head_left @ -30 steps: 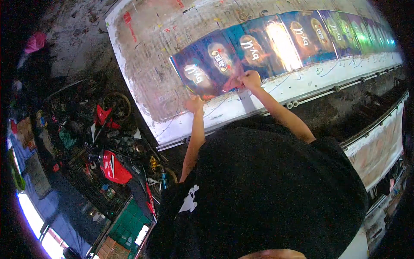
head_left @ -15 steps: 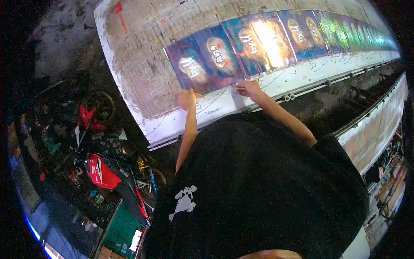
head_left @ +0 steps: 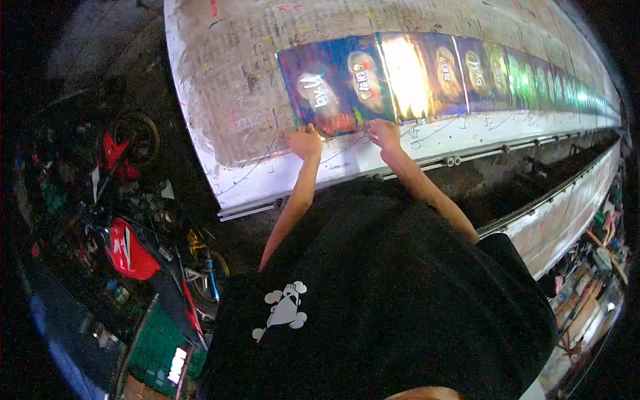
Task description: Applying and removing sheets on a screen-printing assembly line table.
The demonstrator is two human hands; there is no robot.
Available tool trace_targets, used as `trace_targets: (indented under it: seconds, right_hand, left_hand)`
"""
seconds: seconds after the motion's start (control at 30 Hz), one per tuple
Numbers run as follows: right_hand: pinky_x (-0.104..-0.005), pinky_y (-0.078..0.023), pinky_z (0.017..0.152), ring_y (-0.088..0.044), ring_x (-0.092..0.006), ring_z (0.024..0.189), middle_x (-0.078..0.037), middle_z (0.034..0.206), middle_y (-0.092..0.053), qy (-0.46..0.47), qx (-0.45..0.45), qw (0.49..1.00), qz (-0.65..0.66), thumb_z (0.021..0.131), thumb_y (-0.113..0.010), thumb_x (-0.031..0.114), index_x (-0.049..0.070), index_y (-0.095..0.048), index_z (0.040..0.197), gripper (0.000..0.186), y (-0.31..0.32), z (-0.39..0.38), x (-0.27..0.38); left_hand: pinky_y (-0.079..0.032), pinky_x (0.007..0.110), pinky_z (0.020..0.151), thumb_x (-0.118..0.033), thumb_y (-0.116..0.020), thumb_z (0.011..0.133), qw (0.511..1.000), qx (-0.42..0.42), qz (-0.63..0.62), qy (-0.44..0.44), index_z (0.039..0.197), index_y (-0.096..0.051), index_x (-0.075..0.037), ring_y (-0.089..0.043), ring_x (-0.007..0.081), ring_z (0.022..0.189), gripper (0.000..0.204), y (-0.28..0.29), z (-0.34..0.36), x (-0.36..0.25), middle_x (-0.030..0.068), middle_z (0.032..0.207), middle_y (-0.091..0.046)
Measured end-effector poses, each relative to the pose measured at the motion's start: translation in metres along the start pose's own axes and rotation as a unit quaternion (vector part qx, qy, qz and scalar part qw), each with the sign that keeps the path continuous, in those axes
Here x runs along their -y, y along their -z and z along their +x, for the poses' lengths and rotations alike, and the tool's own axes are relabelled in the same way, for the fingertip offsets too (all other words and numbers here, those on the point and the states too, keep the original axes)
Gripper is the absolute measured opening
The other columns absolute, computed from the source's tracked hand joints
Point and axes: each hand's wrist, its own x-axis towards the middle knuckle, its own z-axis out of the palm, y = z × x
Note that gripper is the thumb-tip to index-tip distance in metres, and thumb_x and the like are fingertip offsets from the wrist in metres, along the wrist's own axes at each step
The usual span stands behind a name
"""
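A glossy printed sheet (head_left: 331, 113), dark blue and purple with pale lettering, lies on a long table (head_left: 230, 100). My left hand (head_left: 306, 143) is closed at the sheet's near left corner, thumb and fingers pinching its edge. At the near right corner my right hand (head_left: 386, 139) has its fingertips drawn together on the same edge. The fingertips' exact hold is small and partly blurred. To the right, several similar shiny sheets (head_left: 484, 87) lie in a row down the table, and a strong light reflection whitens one of them.
The table has a white near border (head_left: 347, 160) and a metal rail (head_left: 460, 161) along its front. A second long table (head_left: 533, 233) stands to the right behind me. A red motorcycle (head_left: 133, 252) and clutter fill the floor at left. A green crate-like panel (head_left: 152, 347) is lower left.
The view has shifted, so the sheets and table sit differently in the picture. Both hands stay at the near edge of the end sheet, my right hand's fingers now more bent.
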Motion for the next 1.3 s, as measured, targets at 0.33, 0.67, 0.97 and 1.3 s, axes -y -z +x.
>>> trace_targets:
  seconds: [0.33, 0.67, 0.97, 1.3]
  right_hand:
    - [-0.0354, -0.050, 0.078, -0.059, -0.0219, 0.085, -0.009, 0.089, -0.061, -0.209, 0.228, 0.951, -0.022, 0.082, -0.059, 0.025, 0.002, -0.057, 0.095, 0.027, -0.024, -0.009, -0.004]
    - [-0.0339, -0.052, 0.074, -0.058, -0.0227, 0.082, -0.012, 0.098, -0.058, -0.234, 0.254, 0.935, 0.082, 0.086, -0.056, 0.033, 0.006, -0.052, 0.109, 0.036, -0.047, -0.009, -0.021]
    - [-0.0294, -0.052, 0.067, -0.059, -0.0205, 0.076, -0.011, 0.088, -0.060, -0.297, 0.237, 0.913, 0.148, 0.079, -0.056, 0.055, -0.002, -0.054, 0.103, 0.062, -0.036, 0.007, -0.016]
    - [-0.0277, -0.045, 0.039, -0.055, -0.0173, 0.052, -0.008, 0.068, -0.056, -0.164, 0.141, 0.941, 0.261, 0.088, -0.052, 0.029, 0.005, -0.054, 0.090, 0.025, -0.006, 0.069, -0.022]
  left_hand:
    - [-0.049, 0.046, 0.067, -0.021, -0.071, 0.066, 0.996, -0.006, -0.088, 0.033, 0.084, -0.058, 0.006, -0.061, 0.0394, 0.080, 0.035, 0.008, 0.007, 0.017, 0.0244, 0.082, -0.061]
    - [-0.051, 0.040, 0.057, -0.038, -0.066, 0.068, 0.976, 0.217, 0.008, 0.007, 0.070, -0.061, 0.003, -0.063, 0.0308, 0.060, 0.042, 0.009, 0.039, 0.022, 0.0169, 0.064, -0.063]
    - [-0.031, 0.030, 0.040, -0.028, -0.064, 0.077, 0.930, 0.302, -0.210, -0.021, 0.063, -0.060, 0.001, -0.044, 0.0130, 0.043, 0.032, 0.011, 0.019, -0.028, 0.0063, 0.054, -0.053]
    - [-0.039, 0.029, 0.042, -0.035, -0.065, 0.076, 0.761, 0.570, -0.197, 0.240, 0.072, -0.061, -0.004, -0.050, 0.0135, 0.048, 0.032, 0.025, 0.069, -0.027, 0.0047, 0.059, -0.054]
